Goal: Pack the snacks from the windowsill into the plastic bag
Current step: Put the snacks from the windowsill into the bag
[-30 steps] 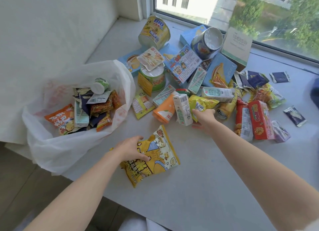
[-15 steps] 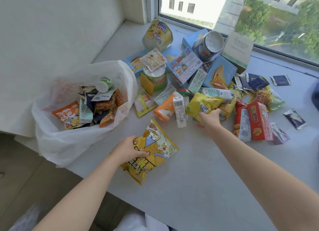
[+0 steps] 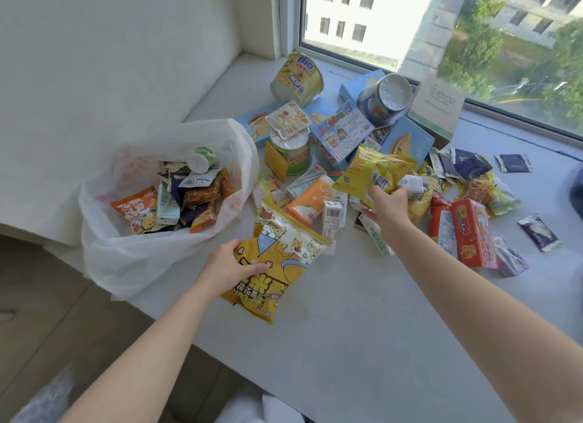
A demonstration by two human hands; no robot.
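Observation:
A white plastic bag [image 3: 132, 258] lies open at the left end of the windowsill, with several snack packets and a small bottle inside. My left hand [image 3: 230, 268] grips a large yellow popcorn bag [image 3: 280, 255] by its lower left side, raised just right of the plastic bag. My right hand [image 3: 383, 206] holds a smaller yellow snack packet [image 3: 370, 170] lifted above the pile. The pile of snacks [image 3: 340, 138] covers the middle of the sill.
Noodle cups [image 3: 296, 78], blue boxes [image 3: 405, 144], a red box [image 3: 471, 233] and dark sachets [image 3: 512, 163] lie toward the window. Bare grey sill [image 3: 362, 321] stretches in front of the pile. The wall stands to the left, floor below the sill edge.
My right hand has lifted the small yellow packet out of the pile. My left hand has raised the popcorn bag and tilted it toward the plastic bag.

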